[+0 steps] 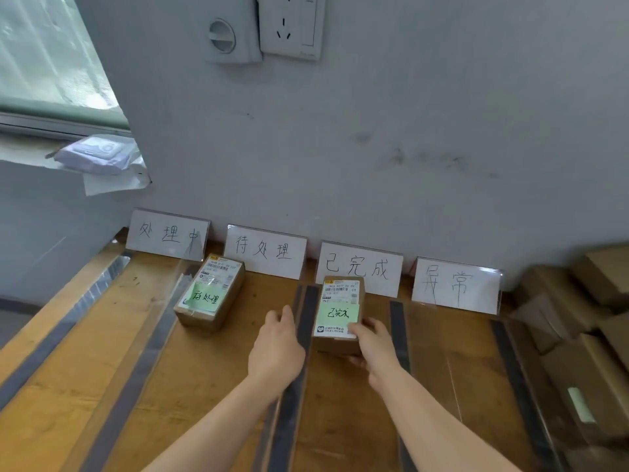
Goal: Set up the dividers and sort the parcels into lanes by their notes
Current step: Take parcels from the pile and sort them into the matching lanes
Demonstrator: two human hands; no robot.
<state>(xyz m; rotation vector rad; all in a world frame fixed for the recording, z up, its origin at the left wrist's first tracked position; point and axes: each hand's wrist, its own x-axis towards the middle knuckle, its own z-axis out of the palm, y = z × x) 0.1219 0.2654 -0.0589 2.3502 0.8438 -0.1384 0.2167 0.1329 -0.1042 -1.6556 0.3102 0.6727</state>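
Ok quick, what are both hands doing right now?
Left hand: cannot tell, fingers curl out of sight.
Right hand: holding the small brown cardboard parcel with green note.
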